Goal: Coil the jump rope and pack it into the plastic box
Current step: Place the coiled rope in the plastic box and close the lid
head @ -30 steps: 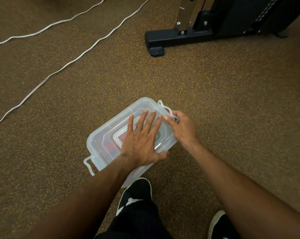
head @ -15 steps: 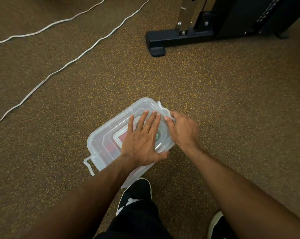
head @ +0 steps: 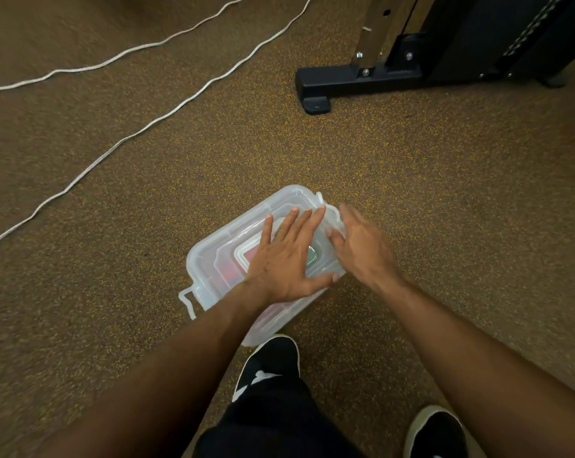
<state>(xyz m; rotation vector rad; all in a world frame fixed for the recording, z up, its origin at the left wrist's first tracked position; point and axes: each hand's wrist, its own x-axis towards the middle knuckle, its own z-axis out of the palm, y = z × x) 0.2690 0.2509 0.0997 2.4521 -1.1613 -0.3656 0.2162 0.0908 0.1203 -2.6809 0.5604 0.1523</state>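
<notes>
Plastic box (head: 213, 269) lid lies under the flat, spread left hand (head: 287, 259); right hand (head: 362, 249) open, blurred at its latch

A black machine base (head: 362, 81) stands on speckled brown carpet (head: 444, 193). Two white cords (head: 140, 130) trail across the floor. Black shoes (head: 272, 365) show below.

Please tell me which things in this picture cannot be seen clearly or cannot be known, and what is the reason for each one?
- Contents of the plastic box, head view: only red and green patches show through the cloudy lid, under the left hand.
- Right-end latch: hidden by the right hand, which is motion-blurred, so its grip is unclear.
- White rope: both strands leave the picture; ends unseen.
- Black machine: cut off by the top edge.
</notes>
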